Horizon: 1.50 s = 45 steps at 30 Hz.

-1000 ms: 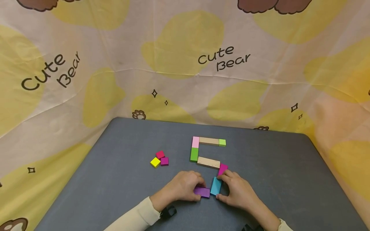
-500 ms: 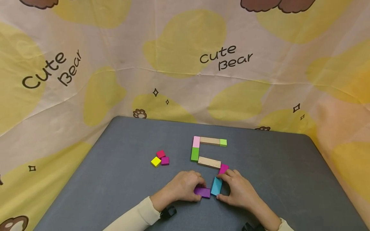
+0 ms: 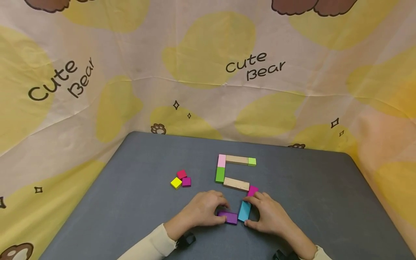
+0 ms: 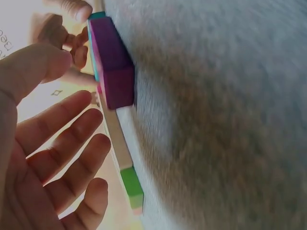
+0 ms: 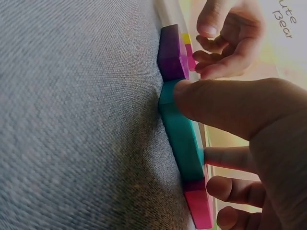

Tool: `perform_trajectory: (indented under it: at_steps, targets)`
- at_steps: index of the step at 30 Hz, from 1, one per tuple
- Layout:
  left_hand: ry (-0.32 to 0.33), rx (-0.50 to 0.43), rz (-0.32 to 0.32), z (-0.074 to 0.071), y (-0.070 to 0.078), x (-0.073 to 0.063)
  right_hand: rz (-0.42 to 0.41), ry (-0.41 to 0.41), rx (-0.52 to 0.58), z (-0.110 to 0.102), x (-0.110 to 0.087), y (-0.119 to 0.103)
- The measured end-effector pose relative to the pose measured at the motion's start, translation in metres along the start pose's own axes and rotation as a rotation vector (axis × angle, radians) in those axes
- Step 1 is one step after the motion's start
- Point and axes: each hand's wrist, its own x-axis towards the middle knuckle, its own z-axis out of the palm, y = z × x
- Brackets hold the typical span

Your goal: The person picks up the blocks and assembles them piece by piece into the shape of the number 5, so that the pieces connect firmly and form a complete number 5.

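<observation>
In the head view a purple block [image 3: 231,218] lies flat on the dark table, its right end beside a slanting blue block [image 3: 244,211]. My left hand [image 3: 205,209] is over the purple block's left end. The left wrist view has its fingers spread and the thumb apart from that purple block [image 4: 115,62]. My right hand [image 3: 269,213] holds the blue block lengthwise, thumb at the near end and index finger at the far end. A magenta block [image 3: 252,190], partly hidden by the right fingers, continues from the blue block [image 5: 181,136].
Farther back, a plain wood block [image 3: 236,184], a green block [image 3: 220,174], a pink block [image 3: 221,160], another wood block [image 3: 237,159] and a small lime cube [image 3: 252,161] join in a line. Yellow [image 3: 176,183], red [image 3: 181,174] and purple [image 3: 186,182] cubes cluster left on the grey table [image 3: 130,202].
My left fingers have let go of the purple block and drawn slightly left and away from it. The right hand stays on the blue block; the blocks lie practically as before.
</observation>
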Motion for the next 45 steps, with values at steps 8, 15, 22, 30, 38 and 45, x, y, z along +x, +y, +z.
perform_trajectory:
  at_steps: [8, 15, 22, 30, 38, 45]
  targets:
    - [0.041, -0.025, -0.113, -0.014, -0.009, -0.013, -0.005, 0.002, 0.01, 0.0, 0.0, 0.0]
    - [0.136, 0.012, -0.163, -0.022, -0.025, -0.029, 0.002, -0.022, 0.032, -0.002, 0.0, 0.0]
    - [0.246, 0.1, -0.234, -0.032, -0.043, -0.044, 0.017, -0.021, 0.041, -0.002, -0.002, -0.001]
    - [0.275, 0.061, -0.398, -0.045, -0.064, -0.06, 0.043, -0.069, 0.063, -0.005, -0.001, -0.001]
    - [0.265, 0.061, -0.465, -0.048, -0.084, -0.071, 0.069, -0.093, 0.084, -0.005, 0.002, -0.001]
    - [0.223, 0.054, -0.522, -0.044, -0.094, -0.073, 0.076, -0.093, 0.11, -0.006, 0.001, -0.002]
